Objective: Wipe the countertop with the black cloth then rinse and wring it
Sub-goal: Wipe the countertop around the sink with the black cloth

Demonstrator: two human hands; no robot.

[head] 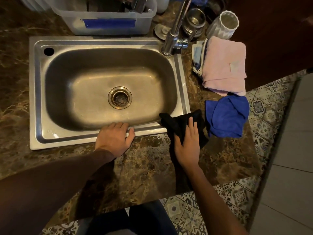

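Observation:
The black cloth [177,124] lies bunched on the brown marble countertop [149,160], at the front right corner of the steel sink [105,136]. My right hand [188,143] lies flat on top of the cloth, fingers straight, pressing it onto the counter. A wet patch shines on the stone just left of the cloth. My left hand [115,138] rests on the sink's front rim, fingers curled over its edge. The chrome tap [174,31] stands at the sink's back right corner, with no water running.
A blue cloth [227,116] lies right of the black one, and a folded pink towel [225,65] sits behind it. A white ribbed cup [223,24], steel bowls [194,19] and a clear plastic tub [108,19] stand at the back. The counter ends at right over patterned floor tiles.

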